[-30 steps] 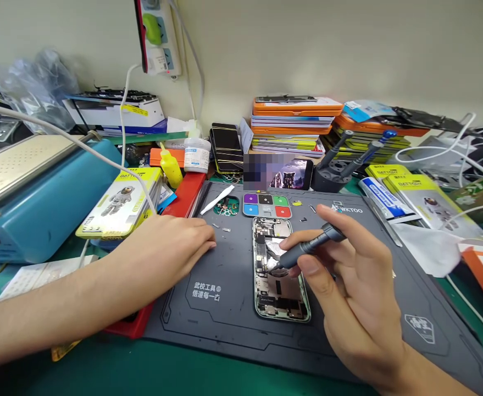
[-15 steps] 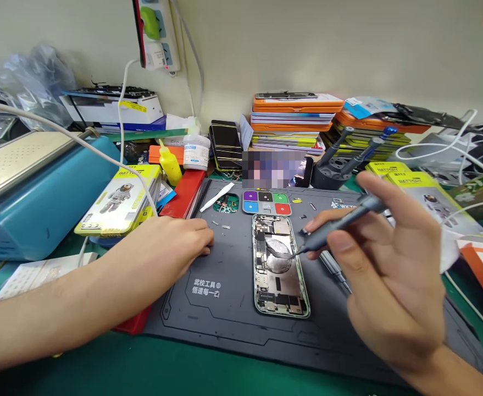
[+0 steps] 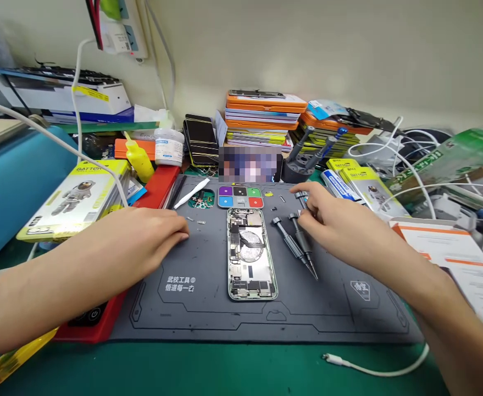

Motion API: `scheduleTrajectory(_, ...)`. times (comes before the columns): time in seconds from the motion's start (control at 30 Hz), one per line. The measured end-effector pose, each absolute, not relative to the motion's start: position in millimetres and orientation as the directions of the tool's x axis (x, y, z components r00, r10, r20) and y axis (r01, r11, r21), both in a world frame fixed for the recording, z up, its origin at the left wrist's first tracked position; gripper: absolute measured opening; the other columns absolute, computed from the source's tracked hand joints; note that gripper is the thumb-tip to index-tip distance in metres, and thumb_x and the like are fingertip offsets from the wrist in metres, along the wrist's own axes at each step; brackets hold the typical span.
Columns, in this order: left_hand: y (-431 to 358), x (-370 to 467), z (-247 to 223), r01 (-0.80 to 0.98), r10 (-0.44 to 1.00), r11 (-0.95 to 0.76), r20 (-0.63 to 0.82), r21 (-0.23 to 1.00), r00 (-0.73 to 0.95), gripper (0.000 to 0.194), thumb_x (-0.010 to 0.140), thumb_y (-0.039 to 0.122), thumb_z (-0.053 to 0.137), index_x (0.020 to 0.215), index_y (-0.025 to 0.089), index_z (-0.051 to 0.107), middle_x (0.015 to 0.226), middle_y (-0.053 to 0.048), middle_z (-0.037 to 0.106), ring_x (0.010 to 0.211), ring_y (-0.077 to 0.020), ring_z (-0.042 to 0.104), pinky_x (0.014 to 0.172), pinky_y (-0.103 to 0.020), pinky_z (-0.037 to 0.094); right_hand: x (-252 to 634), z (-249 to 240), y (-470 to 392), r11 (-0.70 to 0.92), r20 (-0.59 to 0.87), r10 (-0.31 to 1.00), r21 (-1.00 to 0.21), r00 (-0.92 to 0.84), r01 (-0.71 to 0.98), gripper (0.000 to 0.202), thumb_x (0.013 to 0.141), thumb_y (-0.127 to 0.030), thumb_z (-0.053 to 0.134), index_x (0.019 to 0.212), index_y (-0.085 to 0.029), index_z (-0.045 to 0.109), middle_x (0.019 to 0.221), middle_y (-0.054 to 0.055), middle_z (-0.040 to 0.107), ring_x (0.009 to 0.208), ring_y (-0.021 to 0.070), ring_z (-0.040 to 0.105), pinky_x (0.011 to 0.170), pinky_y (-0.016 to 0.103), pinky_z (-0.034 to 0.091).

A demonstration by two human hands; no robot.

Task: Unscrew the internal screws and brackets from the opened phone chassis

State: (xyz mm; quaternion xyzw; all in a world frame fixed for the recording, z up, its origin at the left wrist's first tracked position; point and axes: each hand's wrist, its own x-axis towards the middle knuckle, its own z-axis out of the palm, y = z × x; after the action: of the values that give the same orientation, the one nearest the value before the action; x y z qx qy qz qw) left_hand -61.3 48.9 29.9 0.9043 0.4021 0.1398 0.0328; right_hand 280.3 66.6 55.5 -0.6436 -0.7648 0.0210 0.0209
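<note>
Left hand lies flat, palm down, fingers loosely together, holding nothing, on the mat edge near two small loose parts. Opened phone lies mid-mat, internals up, apart from both hands. Two screwdrivers lie just right of it. Right hand rests on their handles, fingers curled; grip unclear.

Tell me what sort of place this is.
Most likely a phone repair bench: an opened phone lies on a grey work mat, screwdrivers lie beside it, and boxed batteries are stacked nearby.
</note>
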Motion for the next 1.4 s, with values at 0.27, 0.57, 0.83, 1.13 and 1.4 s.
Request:
scheduleTrajectory(0.27,23,-27,20,0.621,0.582,-0.783,0.368,0.015,0.725,0.027,0.110,0.024,0.043,0.107,0.018,0.069,0.093,-0.005,0.074,0.078,-0.0257,0.071,0.062,-0.039,0.049,298,49,62,0.188,-0.155,0.974,0.150,-0.165,0.971,0.031,0.096,-0.034,0.044,0.116,-0.020,0.064,0.058,0.006,0.069,0.048,0.0293,0.061,0.046,0.035,0.026)
scheduleTrajectory(0.57,7,-14,11,0.438,0.436,-0.893,0.436,0.104,0.787,0.020,0.107,0.016,0.046,0.111,0.015,0.066,0.074,0.000,0.064,0.062,-0.0205,0.056,0.052,-0.036,0.040,292,46,60,0.127,-0.050,0.991,0.176,-0.120,0.976,0.047,0.102,-0.060,0.034,0.109,-0.025,0.064,0.076,0.009,0.077,0.058,0.0329,0.068,0.049,0.036,0.029)
scheduleTrajectory(0.83,7,-15,8,0.395,0.420,-0.907,0.359,0.144,0.833,0.024,0.109,0.017,0.043,0.125,0.014,0.061,0.080,0.000,0.069,0.061,-0.0197,0.060,0.050,-0.038,0.042,286,36,59,0.163,-0.074,0.985,0.136,-0.154,0.977,0.038,0.097,-0.060,0.047,0.089,-0.027,0.063,0.060,0.006,0.071,0.051,0.0308,0.062,0.048,0.034,0.022)
scheduleTrajectory(1.13,5,-13,12,0.416,0.463,-0.886,0.395,0.204,0.794,0.029,0.096,0.011,0.052,0.069,0.020,0.058,0.061,0.002,0.052,0.053,-0.0170,0.042,0.046,-0.037,0.034,274,55,52,0.179,0.169,0.973,-0.147,-0.154,0.973,0.030,0.100,-0.055,0.050,0.094,-0.028,0.061,0.066,0.004,0.069,0.053,0.0248,0.063,0.050,0.037,0.041)
scheduleTrajectory(1.4,5,-14,5,0.451,0.496,-0.868,0.357,0.208,0.792,0.027,0.084,0.009,0.051,0.061,0.021,0.057,0.054,0.001,0.049,0.048,-0.0178,0.038,0.045,-0.039,0.033,225,29,17,0.346,0.339,0.938,-0.931,-0.073,0.119,0.016,0.107,-0.034,0.054,0.122,-0.034,0.058,0.089,0.002,0.077,0.060,0.0201,0.071,0.050,0.035,0.065)
